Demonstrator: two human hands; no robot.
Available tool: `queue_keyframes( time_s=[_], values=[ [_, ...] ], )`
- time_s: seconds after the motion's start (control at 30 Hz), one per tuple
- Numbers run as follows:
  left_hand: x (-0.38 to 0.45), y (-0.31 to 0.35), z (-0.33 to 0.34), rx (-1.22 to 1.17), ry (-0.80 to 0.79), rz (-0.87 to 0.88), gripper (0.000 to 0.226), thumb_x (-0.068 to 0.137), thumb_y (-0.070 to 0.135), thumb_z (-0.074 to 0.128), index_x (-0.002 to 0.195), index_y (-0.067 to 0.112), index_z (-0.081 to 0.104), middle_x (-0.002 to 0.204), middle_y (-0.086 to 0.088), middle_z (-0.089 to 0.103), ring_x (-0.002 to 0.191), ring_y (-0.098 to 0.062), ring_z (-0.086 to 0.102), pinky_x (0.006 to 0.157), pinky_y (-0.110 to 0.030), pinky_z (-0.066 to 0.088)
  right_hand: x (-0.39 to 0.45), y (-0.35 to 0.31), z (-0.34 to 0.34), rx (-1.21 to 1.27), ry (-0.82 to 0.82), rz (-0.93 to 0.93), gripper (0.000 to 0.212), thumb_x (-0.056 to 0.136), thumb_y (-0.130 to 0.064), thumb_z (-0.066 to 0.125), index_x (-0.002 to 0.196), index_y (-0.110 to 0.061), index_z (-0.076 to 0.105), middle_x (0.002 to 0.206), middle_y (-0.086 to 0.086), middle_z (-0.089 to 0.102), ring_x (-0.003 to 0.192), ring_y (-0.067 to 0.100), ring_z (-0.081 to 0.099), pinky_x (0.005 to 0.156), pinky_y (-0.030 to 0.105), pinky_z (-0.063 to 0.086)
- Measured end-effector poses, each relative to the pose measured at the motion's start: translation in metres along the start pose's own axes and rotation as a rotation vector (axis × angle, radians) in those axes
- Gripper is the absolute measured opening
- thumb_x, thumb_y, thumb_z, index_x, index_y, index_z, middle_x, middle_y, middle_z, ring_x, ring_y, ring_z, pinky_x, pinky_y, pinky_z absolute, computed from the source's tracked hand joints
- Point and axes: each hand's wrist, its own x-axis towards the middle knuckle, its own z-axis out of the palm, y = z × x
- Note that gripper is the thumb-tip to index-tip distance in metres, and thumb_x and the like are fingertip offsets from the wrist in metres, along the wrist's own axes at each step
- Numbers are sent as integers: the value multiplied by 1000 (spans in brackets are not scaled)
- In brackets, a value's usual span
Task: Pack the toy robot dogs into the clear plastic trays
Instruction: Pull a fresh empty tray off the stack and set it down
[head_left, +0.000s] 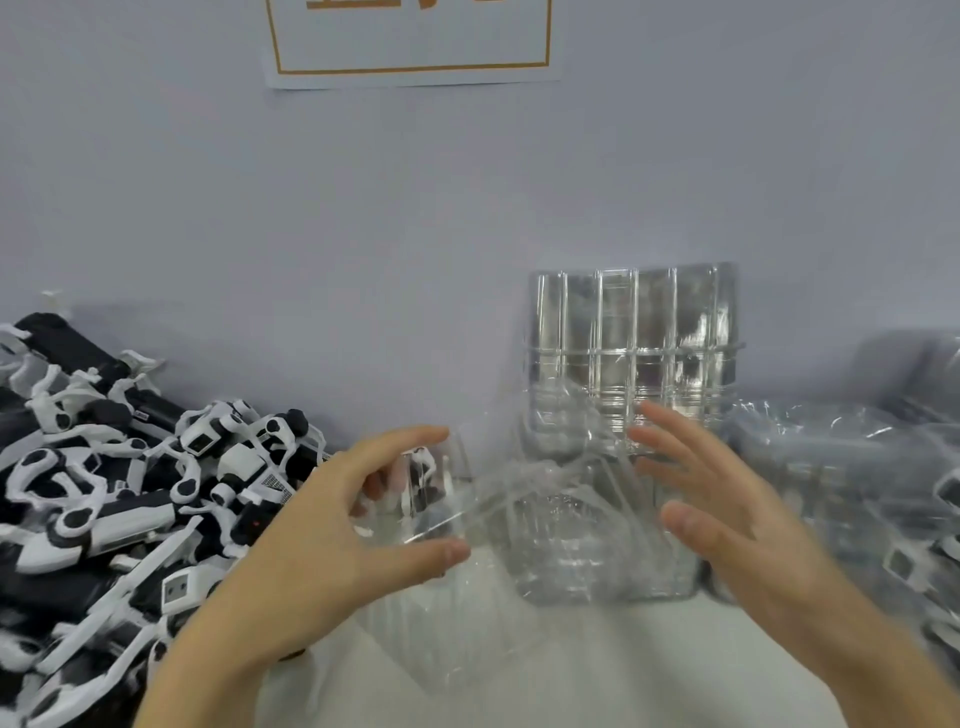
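L hand (332, 525) is pinching a clear tray (524, 499) w/ curled fingers, R hand (727, 509) is hovering fingers spread just right of it, toy dogs (119, 488) are lying heaped left of L fingers on white table (571, 670), tray stack (631, 353) is leaning on grey wall (363, 208) beyond fingertips.

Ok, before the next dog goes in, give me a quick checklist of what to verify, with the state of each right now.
1. Left hand has hold of the clear tray: ok, thumb and fingers curl round its left end.
2. Right hand is free to pick: ok, fingers spread, holding nothing.
3. Toy robot dogs are within reach: ok, a pile lies just left of the left hand.
4. Spare trays are available: ok, a stack stands against the wall.
5. Held tray's pocket is empty: cannot tell, blur and glare.
6. Tray sits flat on the table: cannot tell.
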Motion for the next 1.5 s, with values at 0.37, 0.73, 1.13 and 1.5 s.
queue_keyframes(
  time_s=[0.37,0.73,1.13,1.5],
  values=[
    [10,-5,22,-135,59,-41,85,49,68,89,126,65,52,110,26,60,106,11,56,83,-9,46,0,2,21,20,56,156,72,57,-76,72,125,-61,51,103,2,62,96,4,65,85,25,54],
    [8,-21,85,-370,315,-286,76,42,61,85,113,46,61,114,25,59,100,12,60,79,-17,50,-18,23,37,197,255,579,61,44,-92,68,83,-44,69,76,-16,59,60,3,53,62,27,40],
    [-27,-56,101,-519,292,-714,19,92,44,66,107,32,63,111,3,64,101,-18,63,78,-39,51,-33,44,46,64,128,883,99,38,-90,53,99,-14,71,66,3,62,55,18,56,66,32,41],
    [-41,-51,105,-497,359,-726,15,89,45,70,103,47,63,114,8,65,106,-14,62,79,-36,45,-51,47,56,38,363,844,75,67,-79,64,117,-24,59,79,-2,64,57,12,57,62,28,42]
  ],
)
